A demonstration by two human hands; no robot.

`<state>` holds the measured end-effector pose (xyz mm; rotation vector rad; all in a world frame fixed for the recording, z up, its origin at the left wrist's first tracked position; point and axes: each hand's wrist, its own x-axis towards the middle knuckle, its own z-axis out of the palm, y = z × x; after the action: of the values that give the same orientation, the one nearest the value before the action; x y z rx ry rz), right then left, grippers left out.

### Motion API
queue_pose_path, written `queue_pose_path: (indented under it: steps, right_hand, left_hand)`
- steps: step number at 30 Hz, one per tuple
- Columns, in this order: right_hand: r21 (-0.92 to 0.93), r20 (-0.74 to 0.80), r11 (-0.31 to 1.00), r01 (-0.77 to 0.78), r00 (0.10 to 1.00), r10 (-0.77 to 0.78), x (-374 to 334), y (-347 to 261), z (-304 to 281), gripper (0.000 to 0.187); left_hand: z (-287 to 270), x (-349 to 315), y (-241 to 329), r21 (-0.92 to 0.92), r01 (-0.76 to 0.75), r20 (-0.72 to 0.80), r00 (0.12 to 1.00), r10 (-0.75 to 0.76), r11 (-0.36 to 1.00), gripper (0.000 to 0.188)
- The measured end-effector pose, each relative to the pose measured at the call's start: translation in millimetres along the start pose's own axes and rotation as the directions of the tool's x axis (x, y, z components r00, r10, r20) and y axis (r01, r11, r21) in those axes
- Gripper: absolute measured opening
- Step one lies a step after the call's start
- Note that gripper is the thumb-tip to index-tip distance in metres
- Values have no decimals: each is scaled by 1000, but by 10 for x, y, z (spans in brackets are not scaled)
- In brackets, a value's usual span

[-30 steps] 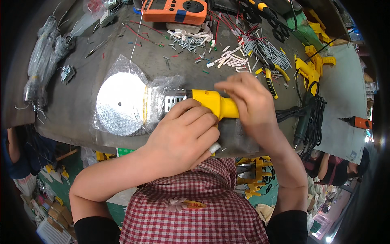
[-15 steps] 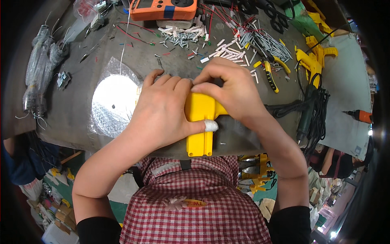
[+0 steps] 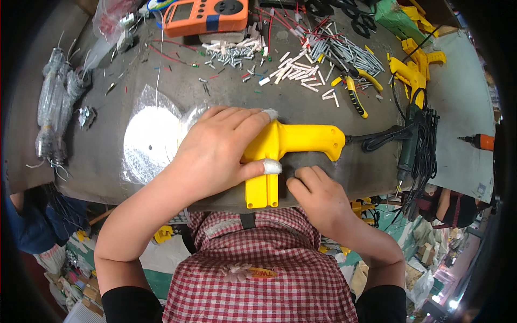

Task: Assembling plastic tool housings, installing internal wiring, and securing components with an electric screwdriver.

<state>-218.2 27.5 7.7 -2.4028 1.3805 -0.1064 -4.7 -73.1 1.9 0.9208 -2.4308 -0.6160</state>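
My left hand [image 3: 218, 142] is wrapped round the body of a yellow gun-shaped plastic tool housing [image 3: 307, 138]. Its thumb, with white tape on it, presses across the housing, and the fingers reach over the far side. The housing's handle points right, with a black cable [image 3: 371, 138] leaving its end; two holes show at the near end of the body. Below the handle, my right hand [image 3: 320, 199] rests at the table's near edge with thumb and fingers drawn together. Whatever its fingertips hold, if anything, is hidden.
An orange meter [image 3: 207, 16] stands at the back. Loose screws [image 3: 242, 56], white sleeves [image 3: 293, 70], long screws [image 3: 355, 51] and yellow-black pliers [image 3: 355, 97] lie nearer. At right are another yellow housing [image 3: 412, 78] and a dark-handled screwdriver [image 3: 407, 145]. Clear plastic wrap [image 3: 145, 140] lies left.
My right hand has left the housing's far end and come down toward me to the table edge, where a small screw lay. My left hand keeps its hold, fingers now further over the far end.
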Motion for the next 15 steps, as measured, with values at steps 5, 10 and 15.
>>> queue_pose_path:
  steps: [5, 10, 15]
  right_hand:
    - [116, -153, 993, -33, 987, 51, 5, 44, 136, 20]
    - [521, -364, 840, -154, 850, 381, -81, 168, -149, 20]
    - [211, -692, 974, -77, 692, 205, -15, 515, -146, 25]
  left_hand:
    - [-142, 407, -384, 52, 78, 28, 996, -79, 996, 15]
    - [5, 631, -673, 316, -133, 161, 983, 85, 939, 26]
    - [5, 698, -641, 390, -138, 171, 982, 75, 911, 36]
